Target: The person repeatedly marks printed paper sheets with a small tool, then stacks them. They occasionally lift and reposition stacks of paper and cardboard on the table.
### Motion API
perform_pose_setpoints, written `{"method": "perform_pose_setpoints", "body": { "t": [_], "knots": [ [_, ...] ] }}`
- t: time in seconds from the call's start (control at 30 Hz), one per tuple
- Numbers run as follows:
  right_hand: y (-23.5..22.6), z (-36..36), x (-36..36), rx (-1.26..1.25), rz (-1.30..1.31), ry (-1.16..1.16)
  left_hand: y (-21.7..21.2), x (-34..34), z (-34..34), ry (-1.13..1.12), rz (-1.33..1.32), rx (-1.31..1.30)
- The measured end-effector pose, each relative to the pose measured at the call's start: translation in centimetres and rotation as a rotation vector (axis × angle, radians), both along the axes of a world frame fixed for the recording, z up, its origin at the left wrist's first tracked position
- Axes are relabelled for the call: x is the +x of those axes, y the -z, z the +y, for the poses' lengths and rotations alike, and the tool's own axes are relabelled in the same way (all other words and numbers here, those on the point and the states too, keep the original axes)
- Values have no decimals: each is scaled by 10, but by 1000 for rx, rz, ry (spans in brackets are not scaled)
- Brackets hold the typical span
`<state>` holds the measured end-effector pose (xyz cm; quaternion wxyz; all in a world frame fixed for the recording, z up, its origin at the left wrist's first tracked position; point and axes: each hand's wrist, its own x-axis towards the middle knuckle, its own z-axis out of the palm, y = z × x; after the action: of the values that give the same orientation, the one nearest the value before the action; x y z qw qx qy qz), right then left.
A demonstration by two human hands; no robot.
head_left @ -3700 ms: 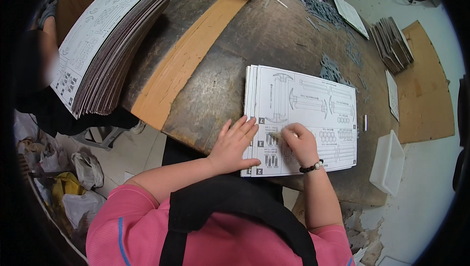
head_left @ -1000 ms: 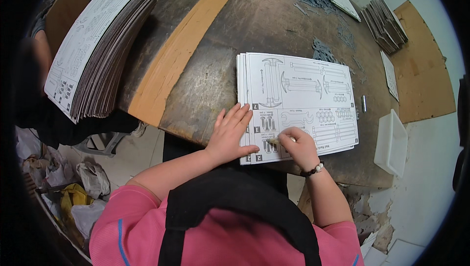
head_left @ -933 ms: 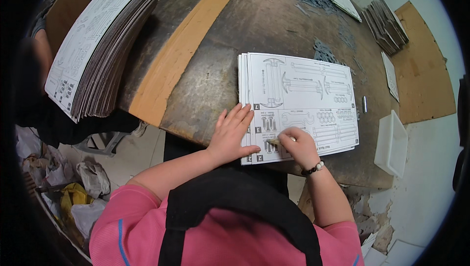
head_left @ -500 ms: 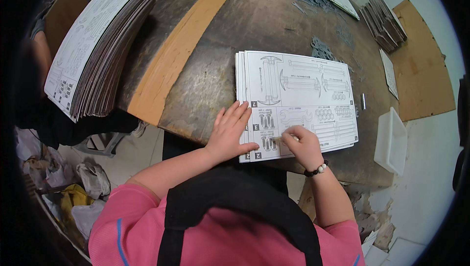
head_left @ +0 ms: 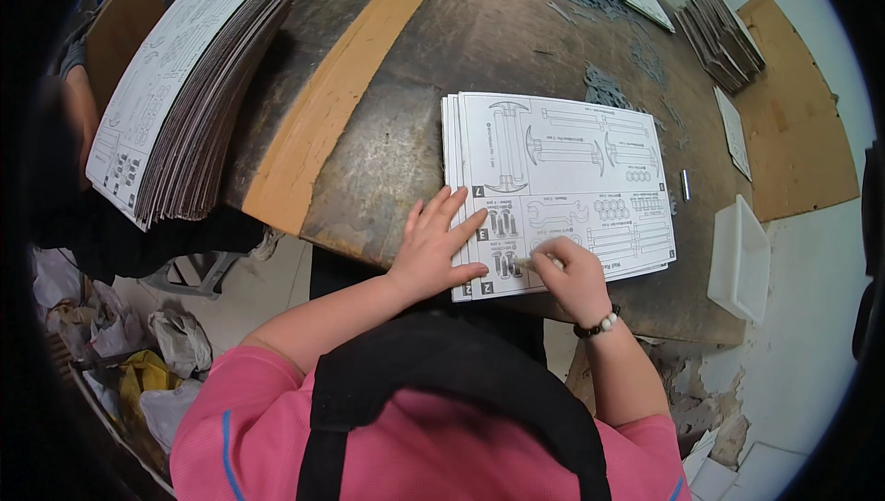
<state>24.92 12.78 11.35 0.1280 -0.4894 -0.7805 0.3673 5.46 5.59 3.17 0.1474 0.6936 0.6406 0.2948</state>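
A small stack of white printed cards with line drawings of parts and a wrench lies on the dark table in front of me. Across the stack's lower left edge rests my left hand, flat with its fingers spread. Over the lower part of the top card, my right hand is closed in a pinch beside the drawn bolts. A short, pale tip shows between its thumb and finger, but the thing itself is mostly hidden. A bracelet of dark and white beads circles that wrist.
A tall stack of similar cards stands at left, near another person's arm. A brown cardboard strip crosses the table. Grey small parts lie beyond my cards. A white plastic tray and short metal rod are at right.
My left index finger has spread away from the other fingers. My right hand stays at almost the same spot on the card, having shifted only slightly.
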Motion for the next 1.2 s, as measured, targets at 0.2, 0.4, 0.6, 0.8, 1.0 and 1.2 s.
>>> {"method": "perform_pose_setpoints", "body": {
  "t": [0.2, 0.4, 0.6, 0.8, 1.0, 1.2],
  "knots": [
    [17, -3, 12, -146, -27, 38, 0, -1, 1, 1, -24, 10],
    [8, -33, -16, 564, -365, -409, 5, 1, 2, 3, -17, 25],
    [1, -9, 12, 30, -65, 21, 0, -1, 0, 2, -21, -14],
    [19, -1, 30, -239, 40, 171, -1, -1, 2, 12, -31, -21],
    [8, -20, 6, 241, -307, -101, 2, 2, 3, 10, -30, 8],
    [-8, -20, -6, 398, -321, -330, 0, 0, 0, -4, 26, 30]
  ]
}}
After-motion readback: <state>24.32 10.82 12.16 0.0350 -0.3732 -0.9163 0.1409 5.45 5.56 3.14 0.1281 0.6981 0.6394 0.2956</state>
